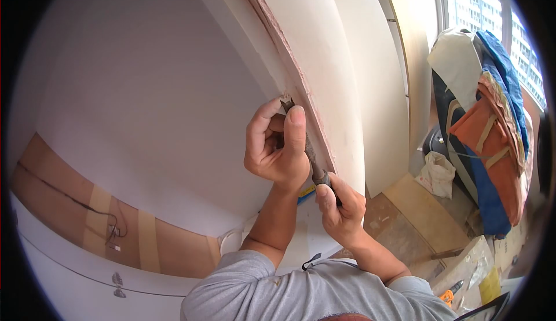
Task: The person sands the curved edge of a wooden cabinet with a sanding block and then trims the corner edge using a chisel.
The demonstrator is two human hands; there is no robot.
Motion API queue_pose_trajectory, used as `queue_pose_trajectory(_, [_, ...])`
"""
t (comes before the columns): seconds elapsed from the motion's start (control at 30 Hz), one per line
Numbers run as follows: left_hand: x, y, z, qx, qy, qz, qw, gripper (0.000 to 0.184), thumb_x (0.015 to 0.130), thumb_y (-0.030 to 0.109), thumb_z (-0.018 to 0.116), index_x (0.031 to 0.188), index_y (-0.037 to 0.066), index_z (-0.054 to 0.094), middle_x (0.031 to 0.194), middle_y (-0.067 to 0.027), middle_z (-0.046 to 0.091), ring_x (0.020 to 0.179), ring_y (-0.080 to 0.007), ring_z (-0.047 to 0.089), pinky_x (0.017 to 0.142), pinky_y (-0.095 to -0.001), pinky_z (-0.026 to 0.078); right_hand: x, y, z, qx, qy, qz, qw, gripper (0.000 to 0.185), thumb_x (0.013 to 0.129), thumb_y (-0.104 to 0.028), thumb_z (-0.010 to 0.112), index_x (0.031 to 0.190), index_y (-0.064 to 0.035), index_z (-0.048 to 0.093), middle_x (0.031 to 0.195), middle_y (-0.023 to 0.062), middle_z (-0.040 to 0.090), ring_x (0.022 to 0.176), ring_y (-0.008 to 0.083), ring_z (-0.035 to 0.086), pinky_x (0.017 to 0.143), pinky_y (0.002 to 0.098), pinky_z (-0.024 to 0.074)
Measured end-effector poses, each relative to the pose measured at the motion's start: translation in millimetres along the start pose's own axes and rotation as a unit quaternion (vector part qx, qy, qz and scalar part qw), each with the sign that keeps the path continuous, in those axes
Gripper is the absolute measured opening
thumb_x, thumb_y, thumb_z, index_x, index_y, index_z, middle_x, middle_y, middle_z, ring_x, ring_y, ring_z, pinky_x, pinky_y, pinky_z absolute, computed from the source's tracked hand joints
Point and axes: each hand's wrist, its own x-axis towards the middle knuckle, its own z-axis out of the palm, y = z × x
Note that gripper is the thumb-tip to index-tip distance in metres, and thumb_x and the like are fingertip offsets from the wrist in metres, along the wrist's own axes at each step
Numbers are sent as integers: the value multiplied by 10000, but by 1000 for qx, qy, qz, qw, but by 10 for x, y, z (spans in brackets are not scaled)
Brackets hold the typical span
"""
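In the head view, a narrow tool [313, 160] with a dark handle slants across the middle, its tip up against a pale panel edge. My right hand [343, 208] is wrapped round the handle at the lower end. Near the tip, my left hand [278, 144] has its thumb and fingers closed about the tool's upper part; the palm hides some of the shaft. A rough pinkish strip [289, 60] runs along the panel edge beside both hands. Curved cream-white boards [330, 48] lie right of the strip.
At the right, blue and orange cloths [486, 124] drape over a stack by the window. A white plastic bag [438, 174] sits on the floor. An orange tool [447, 296] lies at lower right. Brown board with tape and wires [63, 190] shows at lower left.
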Motion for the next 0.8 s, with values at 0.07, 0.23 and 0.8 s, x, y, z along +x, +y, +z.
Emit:
queue_pose_trajectory(0.07, [27, 8, 31, -7, -1, -1, 1000, 285, 963, 61, 845, 1195, -59, 730, 765, 7, 691, 698, -42, 565, 680, -210, 469, 7, 12, 25, 11, 5, -9, 1000, 198, 1047, -60, 745, 1182, 78, 706, 792, 89, 658, 656, 126, 584, 593, 272, 488])
queue_pose_trajectory(0.23, [39, 22, 29, 7, 1, -11, 1000, 277, 973, 79, 846, 1189, -54, 736, 764, 8, 690, 690, -42, 569, 670, -212, 474, 17, 7, 74, 12, 21, -11, 1000, 206, 1047, -63, 744, 1196, 75, 709, 799, 86, 670, 663, 125, 595, 601, 271, 497])
queue_pose_trajectory(0.8, [69, 4, 9, 41, -24, -7, 999, 289, 982, 89, 842, 1212, -18, 703, 734, 22, 660, 659, -29, 557, 632, -204, 456, 6, 12, 164, -9, 39, 1, 999, 216, 1062, -106, 727, 1203, 56, 709, 757, 99, 636, 627, 160, 592, 579, 308, 491])
